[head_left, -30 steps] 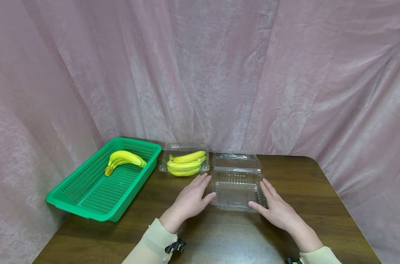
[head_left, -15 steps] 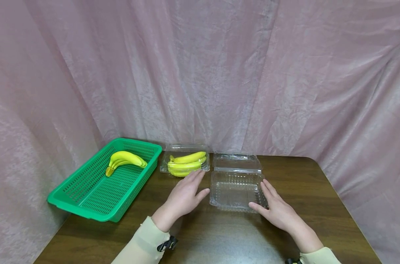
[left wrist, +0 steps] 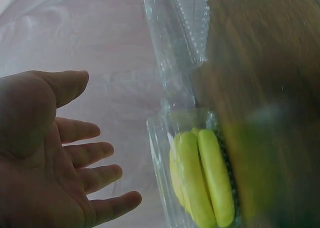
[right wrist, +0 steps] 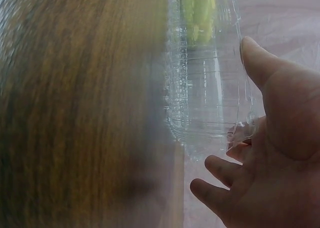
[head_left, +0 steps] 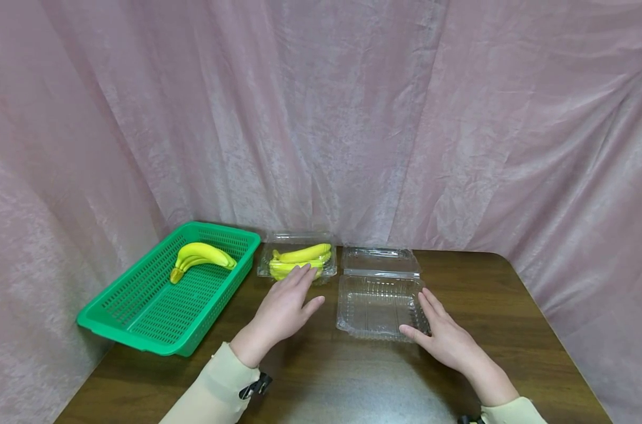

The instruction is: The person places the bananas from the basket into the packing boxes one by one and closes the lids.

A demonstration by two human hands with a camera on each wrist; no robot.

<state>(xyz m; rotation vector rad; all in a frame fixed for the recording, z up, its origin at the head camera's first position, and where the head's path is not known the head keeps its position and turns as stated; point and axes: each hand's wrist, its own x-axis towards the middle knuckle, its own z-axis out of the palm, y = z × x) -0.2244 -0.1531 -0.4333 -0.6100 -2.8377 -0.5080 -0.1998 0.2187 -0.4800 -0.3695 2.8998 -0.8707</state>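
My left hand (head_left: 282, 308) hovers over the table with fingers spread, holding nothing. In the head view its fingertips overlap the front of a clear clamshell container (head_left: 264, 268) with bananas (head_left: 302, 254) inside. The left wrist view shows those bananas (left wrist: 196, 178) through the plastic, apart from the fingers. At the right side of a second clear clamshell (head_left: 379, 306), its lid laid back, my right hand (head_left: 448, 338) touches the corner with extended fingers and thumb. In the right wrist view the thumb (right wrist: 257, 58) lies along the clamshell's rim (right wrist: 242, 63).
A green perforated basket (head_left: 156, 312) stands at the left of the wooden table (head_left: 363, 388), holding one bunch of bananas (head_left: 201, 254). Pink curtains (head_left: 321, 118) hang behind and along both sides. The table's right edge (head_left: 559, 338) slopes down past the right hand.
My left hand has left the side of the open clamshell and moved left, toward the front of the banana-filled container. The right hand has stayed in place.
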